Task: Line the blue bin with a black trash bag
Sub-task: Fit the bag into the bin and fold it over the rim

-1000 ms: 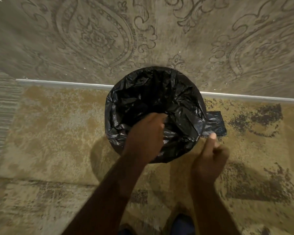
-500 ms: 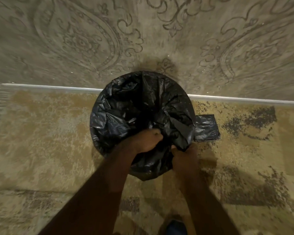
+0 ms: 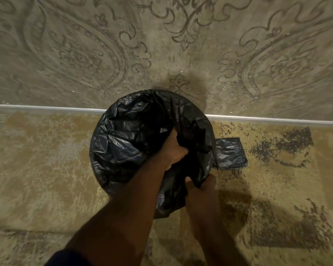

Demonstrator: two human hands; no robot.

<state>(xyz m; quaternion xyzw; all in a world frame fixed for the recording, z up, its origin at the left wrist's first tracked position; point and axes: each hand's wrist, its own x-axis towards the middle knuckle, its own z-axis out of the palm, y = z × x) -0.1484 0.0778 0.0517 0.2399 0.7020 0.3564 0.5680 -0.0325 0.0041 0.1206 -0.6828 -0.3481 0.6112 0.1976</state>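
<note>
A black trash bag [image 3: 123,143] covers a round bin standing on the carpet against the wall; the bag hides the bin's blue surface completely. My left hand [image 3: 174,148] is inside the bag's mouth, fingers closed on a fold of plastic near the right side. My right hand [image 3: 198,189] is at the near right rim, pinching the bag's edge where it drapes over the outside. The bag's near side hangs down in front between my forearms.
A folded black bag [image 3: 230,153] lies flat on the carpet just right of the bin. A patterned wall [image 3: 161,45] rises behind the bin above a white baseboard [image 3: 46,108]. Mottled tan carpet [image 3: 46,169] spreads to the left and right.
My right hand went from hovering beside the bin to gripping the bag's near right edge. My left hand pushed deeper into the bag. The view drew closer to the bin.
</note>
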